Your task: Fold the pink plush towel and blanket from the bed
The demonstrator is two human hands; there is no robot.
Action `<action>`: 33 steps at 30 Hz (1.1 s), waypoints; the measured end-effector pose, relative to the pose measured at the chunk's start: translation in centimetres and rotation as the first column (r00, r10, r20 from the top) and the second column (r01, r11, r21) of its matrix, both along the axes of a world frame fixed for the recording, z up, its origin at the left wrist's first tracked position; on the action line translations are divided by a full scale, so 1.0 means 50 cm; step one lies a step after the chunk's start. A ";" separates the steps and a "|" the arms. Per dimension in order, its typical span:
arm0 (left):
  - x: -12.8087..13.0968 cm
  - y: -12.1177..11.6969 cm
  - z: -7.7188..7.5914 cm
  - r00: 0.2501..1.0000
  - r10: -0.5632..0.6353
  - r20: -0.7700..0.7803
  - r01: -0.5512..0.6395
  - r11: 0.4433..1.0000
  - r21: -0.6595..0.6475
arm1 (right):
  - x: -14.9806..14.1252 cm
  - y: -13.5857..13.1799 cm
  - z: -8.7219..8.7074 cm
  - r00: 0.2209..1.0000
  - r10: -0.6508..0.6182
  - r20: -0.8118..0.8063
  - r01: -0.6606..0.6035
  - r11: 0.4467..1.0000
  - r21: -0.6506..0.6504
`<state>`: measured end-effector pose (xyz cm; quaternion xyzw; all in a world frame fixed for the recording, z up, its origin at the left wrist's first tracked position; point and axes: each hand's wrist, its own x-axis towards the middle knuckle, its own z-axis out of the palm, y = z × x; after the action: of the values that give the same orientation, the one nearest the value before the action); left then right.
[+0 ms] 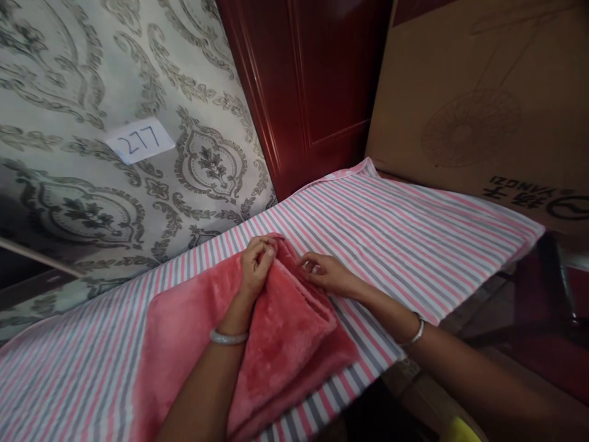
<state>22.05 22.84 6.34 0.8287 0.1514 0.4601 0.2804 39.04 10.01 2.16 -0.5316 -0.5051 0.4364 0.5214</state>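
Note:
A pink fleece cloth [285, 334] lies partly folded on a table covered with a pink, grey and white striped cloth [414, 233]. My left hand [256, 263] is closed, pinching the far edge of the fleece at its top corner. My right hand [324, 272] rests just to the right, fingers curled and pinching the same fleece edge where it meets the striped cloth. Each wrist wears a pale bangle.
A patterned wall with a paper label reading 277 [140, 140] rises behind the table. A dark red wooden door [313, 86] stands at the back, and a large cardboard box [478, 98] at the right. The table's near edge [464, 304] drops off at the right.

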 end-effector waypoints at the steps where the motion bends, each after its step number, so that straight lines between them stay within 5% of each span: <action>1: 0.000 0.001 0.000 1.000 -0.001 -0.002 0.001 1.000 0.000 | -0.005 -0.007 -0.002 1.000 0.003 0.018 -0.004 1.000 0.022; 7: -0.001 0.001 -0.003 1.000 -0.008 0.006 0.009 1.000 -0.010 | -0.042 -0.026 -0.009 0.930 -0.104 0.352 0.023 0.974 0.226; 10: 0.000 0.001 -0.003 1.000 -0.016 0.017 0.016 1.000 -0.013 | -0.053 -0.029 0.004 0.918 -0.102 0.384 0.002 0.968 0.250; 18: 0.000 -0.002 -0.002 0.999 0.005 -0.037 -0.004 1.000 0.008 | -0.080 -0.032 0.035 0.834 0.040 0.550 -0.012 0.998 -0.055; 21: 0.005 -0.008 0.003 0.990 -0.051 -0.128 0.059 0.996 0.063 | -0.078 -0.045 0.024 0.853 0.034 0.521 -0.006 0.998 -0.055; 25: 0.008 -0.009 0.002 0.950 -0.218 -0.222 0.233 0.972 0.041 | -0.052 -0.074 0.003 0.944 0.075 0.320 -0.146 0.969 0.201; 27: 0.007 -0.004 -0.002 0.983 -0.130 -0.129 0.132 0.991 0.006 | -0.033 -0.089 -0.009 0.975 0.099 0.200 -0.146 0.960 0.238; 29: 0.007 0.001 -0.009 0.992 0.102 -0.068 -0.099 0.994 0.038 | -0.018 -0.103 -0.018 0.996 0.042 0.079 -0.055 0.982 0.179; 31: 0.011 0.001 -0.015 0.931 0.318 -0.179 -0.290 0.942 0.168 | -0.011 -0.115 -0.022 0.998 -0.053 0.014 0.051 0.990 0.129; 33: 0.018 -0.004 -0.021 0.815 0.411 -0.408 -0.296 0.901 0.316 | -0.011 -0.123 -0.015 0.989 -0.147 0.016 0.144 0.980 0.137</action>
<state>22.97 22.64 5.29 0.8988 0.3100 0.3068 0.0434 38.49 3.87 1.43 -0.5360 -0.5000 0.3550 0.5802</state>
